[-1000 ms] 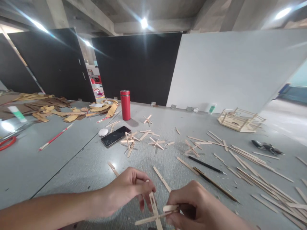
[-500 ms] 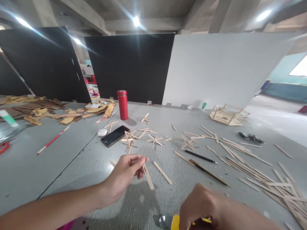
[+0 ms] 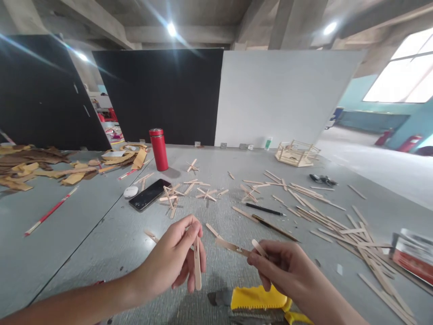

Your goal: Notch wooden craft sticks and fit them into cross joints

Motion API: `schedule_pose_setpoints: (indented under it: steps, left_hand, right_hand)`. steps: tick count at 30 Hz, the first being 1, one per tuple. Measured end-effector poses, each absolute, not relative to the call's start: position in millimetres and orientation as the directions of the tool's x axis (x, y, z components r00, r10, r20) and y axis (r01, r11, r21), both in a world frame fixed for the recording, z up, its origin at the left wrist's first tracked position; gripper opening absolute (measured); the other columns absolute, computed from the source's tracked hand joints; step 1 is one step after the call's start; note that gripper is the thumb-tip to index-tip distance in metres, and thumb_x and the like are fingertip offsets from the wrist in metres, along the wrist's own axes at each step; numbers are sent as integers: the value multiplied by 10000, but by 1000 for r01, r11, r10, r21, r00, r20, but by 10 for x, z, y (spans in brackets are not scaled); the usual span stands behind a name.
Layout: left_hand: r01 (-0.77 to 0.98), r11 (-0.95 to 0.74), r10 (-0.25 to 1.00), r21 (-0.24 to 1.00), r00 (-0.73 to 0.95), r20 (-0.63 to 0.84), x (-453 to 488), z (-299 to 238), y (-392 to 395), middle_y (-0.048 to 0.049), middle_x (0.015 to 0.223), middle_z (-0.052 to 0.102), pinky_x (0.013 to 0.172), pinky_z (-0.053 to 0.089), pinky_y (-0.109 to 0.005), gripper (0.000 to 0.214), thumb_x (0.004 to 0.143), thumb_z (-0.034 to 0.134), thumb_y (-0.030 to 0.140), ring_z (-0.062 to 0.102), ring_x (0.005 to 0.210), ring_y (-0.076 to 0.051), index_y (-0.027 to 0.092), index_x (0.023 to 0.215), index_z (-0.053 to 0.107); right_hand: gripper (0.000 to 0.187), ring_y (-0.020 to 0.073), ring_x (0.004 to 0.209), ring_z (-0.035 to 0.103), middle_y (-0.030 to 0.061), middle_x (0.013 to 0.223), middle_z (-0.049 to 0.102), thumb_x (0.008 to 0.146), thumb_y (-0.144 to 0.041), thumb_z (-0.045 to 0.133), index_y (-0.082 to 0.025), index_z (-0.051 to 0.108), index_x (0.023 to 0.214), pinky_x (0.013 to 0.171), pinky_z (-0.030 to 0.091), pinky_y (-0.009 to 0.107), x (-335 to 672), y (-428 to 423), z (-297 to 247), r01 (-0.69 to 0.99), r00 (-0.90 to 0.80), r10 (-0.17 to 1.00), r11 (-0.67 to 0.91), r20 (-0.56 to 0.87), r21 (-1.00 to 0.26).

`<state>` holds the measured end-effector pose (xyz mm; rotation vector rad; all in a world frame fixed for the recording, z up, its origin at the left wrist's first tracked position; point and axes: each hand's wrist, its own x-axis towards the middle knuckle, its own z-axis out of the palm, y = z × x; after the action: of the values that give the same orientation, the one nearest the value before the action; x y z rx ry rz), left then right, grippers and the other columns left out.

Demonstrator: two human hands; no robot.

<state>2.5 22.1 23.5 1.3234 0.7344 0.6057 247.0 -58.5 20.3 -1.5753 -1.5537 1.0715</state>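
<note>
Grip pinched closed, our left hand [image 3: 179,248] dangles a slotted stick [image 3: 197,271] by its upper end above the table [image 3: 108,248]. Our right hand [image 3: 282,266] also has its grip closed on a notched stick [image 3: 230,246], a second stick tip [image 3: 257,247] showing, near the yellow tool [image 3: 257,298].

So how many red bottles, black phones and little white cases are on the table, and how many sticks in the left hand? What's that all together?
Red cylindrical bottle: 1
Black rectangular phone: 1
Small rounded white case: 1
Pale flat wooden stick in the left hand: 1
Total: 4
</note>
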Motion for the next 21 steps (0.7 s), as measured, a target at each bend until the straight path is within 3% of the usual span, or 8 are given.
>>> schedule_pose_setpoints:
  steps: [4, 7, 10, 12, 15, 18, 21]
  left_hand:
    - [28, 134, 741, 991, 661, -119, 79, 382, 236, 24, 636, 658, 313, 185, -139, 362, 1055, 442, 573, 474, 316, -53, 229, 944, 467]
    - [18, 81, 737, 997, 672, -72, 167, 380, 218, 9, 664, 660, 341, 208, -159, 383, 1040, 481, 583, 501, 364, -59, 211, 950, 517]
    - [30, 2, 738, 1000, 675, -22, 243, 325, 181, -4, 707, 659, 389, 251, -184, 403, 1035, 500, 575, 512, 434, -66, 195, 909, 544]
    - [86, -66, 721, 994, 693, -12, 262, 298, 160, 11, 665, 613, 452, 306, -203, 411, 1046, 487, 555, 486, 486, -77, 186, 884, 566]
    - [148, -139, 687, 979, 726, -12, 249, 288, 146, 64, 570, 465, 519, 316, -226, 415, 1070, 424, 551, 397, 528, -99, 187, 956, 587]
    - [136, -112, 681, 984, 731, -24, 221, 281, 135, 108, 568, 362, 500, 272, -237, 342, 1077, 397, 546, 298, 508, -107, 218, 1095, 491]
    - [157, -106, 712, 982, 701, -36, 197, 264, 118, 104, 578, 345, 498, 263, -244, 215, 1075, 409, 421, 283, 517, -113, 219, 1051, 480]
  right_hand:
    - [433, 113, 529, 474, -18, 570, 593, 989, -486, 611, -196, 641, 670, 485, 371, 209, 2451, -647, 150, 554, 109, 986, 47, 129, -831]
    - [279, 131, 493, 598, 3, 589, 689, 970, -402, 634, -194, 791, 870, 465, 471, 196, 2461, -714, 48, 665, 184, 912, 159, 366, -730]
    - [196, 128, 503, 684, 25, 713, 793, 942, -255, 646, -203, 820, 1015, 492, 553, 176, 2474, -773, -68, 775, 172, 789, 262, 590, -576]
    - [251, 132, 585, 749, 32, 832, 832, 935, -159, 623, -207, 802, 1104, 576, 609, 171, 2480, -798, -119, 821, 82, 720, 343, 689, -457]
    - [362, 133, 719, 802, 21, 924, 843, 942, -80, 593, -208, 739, 1247, 697, 643, 170, 2485, -822, -150, 857, -46, 674, 405, 737, -317]
    - [428, 117, 746, 808, -2, 948, 843, 954, -51, 587, -229, 681, 1331, 724, 643, 156, 2472, -845, -163, 879, -60, 679, 383, 732, -283]
    - [511, 125, 747, 813, -5, 969, 845, 957, -33, 575, -252, 626, 1415, 703, 648, 165, 2431, -871, -197, 876, -90, 679, 402, 728, -267]
